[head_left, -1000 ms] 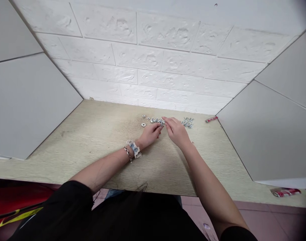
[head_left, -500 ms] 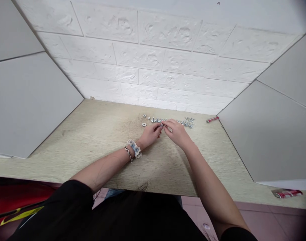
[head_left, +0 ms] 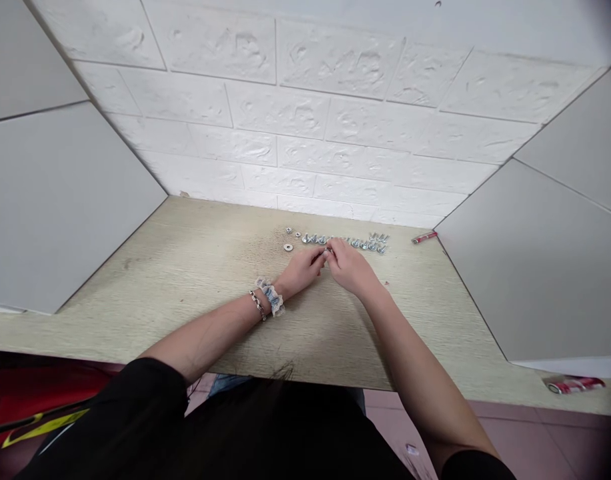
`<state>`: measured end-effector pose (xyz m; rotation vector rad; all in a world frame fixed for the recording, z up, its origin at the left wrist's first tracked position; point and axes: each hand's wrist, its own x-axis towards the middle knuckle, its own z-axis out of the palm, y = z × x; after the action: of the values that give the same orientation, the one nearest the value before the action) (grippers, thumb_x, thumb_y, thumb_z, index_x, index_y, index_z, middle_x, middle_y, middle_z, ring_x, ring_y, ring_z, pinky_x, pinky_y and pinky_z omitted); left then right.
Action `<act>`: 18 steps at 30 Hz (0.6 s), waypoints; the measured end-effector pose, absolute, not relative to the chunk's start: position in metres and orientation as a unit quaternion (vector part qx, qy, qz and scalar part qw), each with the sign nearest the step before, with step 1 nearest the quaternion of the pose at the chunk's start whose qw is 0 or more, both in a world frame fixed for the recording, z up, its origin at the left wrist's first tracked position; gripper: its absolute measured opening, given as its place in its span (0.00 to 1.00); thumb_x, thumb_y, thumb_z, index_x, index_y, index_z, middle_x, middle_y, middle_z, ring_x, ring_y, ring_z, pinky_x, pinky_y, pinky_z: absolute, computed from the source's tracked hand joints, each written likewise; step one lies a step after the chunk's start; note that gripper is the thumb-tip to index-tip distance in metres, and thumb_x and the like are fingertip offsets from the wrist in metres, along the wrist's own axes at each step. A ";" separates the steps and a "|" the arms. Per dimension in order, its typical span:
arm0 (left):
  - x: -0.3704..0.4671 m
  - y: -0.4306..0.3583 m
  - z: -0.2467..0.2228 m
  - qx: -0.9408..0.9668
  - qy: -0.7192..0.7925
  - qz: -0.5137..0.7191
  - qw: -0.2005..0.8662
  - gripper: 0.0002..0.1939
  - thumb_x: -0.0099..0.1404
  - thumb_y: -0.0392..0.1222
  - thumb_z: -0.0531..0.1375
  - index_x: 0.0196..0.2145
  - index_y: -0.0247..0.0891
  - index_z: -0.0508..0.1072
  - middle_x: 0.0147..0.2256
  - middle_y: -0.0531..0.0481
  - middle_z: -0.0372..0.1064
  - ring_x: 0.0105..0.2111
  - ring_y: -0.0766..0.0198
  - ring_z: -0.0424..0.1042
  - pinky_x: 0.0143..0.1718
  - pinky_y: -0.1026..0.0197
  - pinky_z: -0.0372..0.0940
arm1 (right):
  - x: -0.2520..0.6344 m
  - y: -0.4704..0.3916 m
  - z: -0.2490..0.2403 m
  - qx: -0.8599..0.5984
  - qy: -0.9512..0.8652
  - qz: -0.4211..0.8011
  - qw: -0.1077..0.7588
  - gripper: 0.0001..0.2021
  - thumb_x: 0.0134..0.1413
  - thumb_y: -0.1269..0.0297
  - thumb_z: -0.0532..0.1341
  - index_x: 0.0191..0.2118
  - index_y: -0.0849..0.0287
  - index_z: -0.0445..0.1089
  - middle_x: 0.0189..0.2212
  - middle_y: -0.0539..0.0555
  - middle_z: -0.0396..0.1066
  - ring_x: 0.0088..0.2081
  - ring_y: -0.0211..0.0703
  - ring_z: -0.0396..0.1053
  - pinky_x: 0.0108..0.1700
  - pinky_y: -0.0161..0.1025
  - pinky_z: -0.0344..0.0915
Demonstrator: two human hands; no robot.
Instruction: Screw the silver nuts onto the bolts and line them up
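Observation:
My left hand [head_left: 301, 268] and my right hand [head_left: 349, 268] meet fingertip to fingertip above the tabletop. Between their pinched fingers shows a small silver metal piece [head_left: 328, 250], mostly covered, so its exact kind is hard to tell. Just behind the hands lies a row of silver bolts [head_left: 355, 243], several with nuts or washers on them; part of it is hidden by my right hand. Left of the row are two loose nuts, the farther one [head_left: 289, 231] and the nearer one [head_left: 298, 235]. A flat washer [head_left: 288, 247] lies nearest my left hand.
A few screws [head_left: 378, 237] lie behind the row's right end. One red battery-like cylinder [head_left: 424, 238] rests by the right panel, and another red cylinder [head_left: 575, 385] near the table's front right edge. Grey panels stand on both sides, with a white brick-patterned wall [head_left: 305, 120] behind.
My right hand's fingers have curled in closer around the small metal piece, and its wrist has shifted slightly left. More of the bolt row shows. My left hand stays nearly in place.

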<state>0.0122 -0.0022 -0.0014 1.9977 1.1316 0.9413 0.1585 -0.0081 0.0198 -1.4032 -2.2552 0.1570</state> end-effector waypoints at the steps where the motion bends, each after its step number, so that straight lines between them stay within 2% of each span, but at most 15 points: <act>1: 0.012 -0.002 -0.002 0.761 0.433 0.360 0.323 0.14 0.66 0.41 0.48 0.36 0.36 0.72 0.21 0.55 0.65 0.22 0.69 0.64 0.30 0.65 0.60 | 0.158 -0.008 0.020 -0.519 -0.821 0.048 0.232 0.06 0.60 0.66 0.48 0.35 0.57 0.61 0.34 0.56 0.68 0.37 0.45 0.65 0.36 0.39 0.59; 4: 0.013 -0.003 -0.003 0.761 0.434 0.354 0.327 0.13 0.65 0.41 0.48 0.35 0.36 0.72 0.21 0.55 0.65 0.23 0.68 0.65 0.30 0.65 0.60 | 0.159 -0.008 0.020 -0.540 -0.811 0.041 0.221 0.10 0.61 0.61 0.49 0.30 0.55 0.61 0.29 0.54 0.68 0.32 0.44 0.64 0.31 0.38 0.56; 7: 0.013 -0.004 -0.003 0.761 0.433 0.347 0.337 0.12 0.65 0.41 0.49 0.34 0.37 0.72 0.21 0.55 0.65 0.23 0.68 0.66 0.30 0.65 0.60 | 0.162 -0.006 0.021 -0.558 -0.790 0.107 0.230 0.19 0.62 0.53 0.47 0.24 0.56 0.61 0.23 0.51 0.67 0.27 0.41 0.63 0.28 0.36 0.53; 11: 0.013 -0.004 0.000 0.741 0.447 0.357 0.352 0.11 0.64 0.43 0.51 0.33 0.37 0.71 0.20 0.56 0.64 0.21 0.69 0.65 0.29 0.66 0.60 | 0.166 -0.005 0.023 -0.568 -0.728 0.209 0.321 0.28 0.62 0.46 0.41 0.17 0.57 0.58 0.15 0.49 0.59 0.22 0.38 0.59 0.25 0.35 0.51; 12: 0.013 -0.004 0.000 0.735 0.451 0.362 0.353 0.11 0.64 0.43 0.51 0.33 0.36 0.71 0.20 0.56 0.63 0.21 0.69 0.65 0.29 0.66 0.60 | 0.165 -0.004 0.023 -0.565 -0.715 0.215 0.351 0.27 0.61 0.46 0.42 0.18 0.57 0.58 0.15 0.48 0.58 0.21 0.37 0.59 0.25 0.35 0.52; 14: 0.013 -0.003 0.002 0.729 0.456 0.370 0.351 0.11 0.64 0.43 0.51 0.34 0.36 0.71 0.19 0.56 0.63 0.21 0.69 0.65 0.28 0.66 0.60 | 0.164 -0.004 0.023 -0.539 -0.710 0.219 0.397 0.21 0.60 0.50 0.47 0.25 0.58 0.65 0.19 0.48 0.63 0.24 0.37 0.62 0.27 0.35 0.57; 16: 0.012 -0.002 0.003 0.726 0.456 0.375 0.354 0.12 0.64 0.43 0.51 0.37 0.36 0.72 0.19 0.57 0.63 0.21 0.69 0.66 0.28 0.66 0.60 | 0.162 -0.003 0.022 -0.505 -0.724 0.225 0.412 0.12 0.57 0.58 0.52 0.37 0.57 0.69 0.29 0.51 0.71 0.29 0.38 0.67 0.32 0.36 0.63; 18: 0.012 -0.002 0.003 0.723 0.458 0.375 0.356 0.13 0.64 0.43 0.51 0.39 0.36 0.73 0.20 0.56 0.64 0.21 0.69 0.66 0.28 0.66 0.61 | 0.161 -0.002 0.020 -0.480 -0.753 0.215 0.396 0.13 0.54 0.65 0.54 0.44 0.56 0.70 0.37 0.54 0.73 0.34 0.40 0.70 0.37 0.39 0.66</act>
<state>0.0119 -0.0018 0.0026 1.8679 1.1827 0.9693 0.1611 -0.0021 0.0202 -1.2161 -1.9090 0.5457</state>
